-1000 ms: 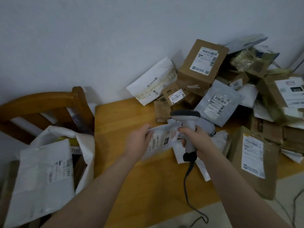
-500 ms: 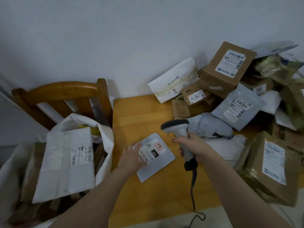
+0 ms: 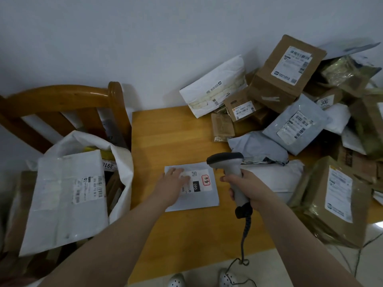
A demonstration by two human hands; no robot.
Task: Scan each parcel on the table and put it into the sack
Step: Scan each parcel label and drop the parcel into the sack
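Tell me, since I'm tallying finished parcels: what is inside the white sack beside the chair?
A large white mailer leans out of the sack, covering most of the opening. Behind it show a yellow parcel edge and brown cardboard. Anything deeper is hidden.

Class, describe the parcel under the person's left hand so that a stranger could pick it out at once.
Start at the wooden table, heaped with parcels on its right. On the barer left part a flat white envelope lies alone under the left hand, beside the scanner. Only it shows a black "060" tag and a red-edged sticker.
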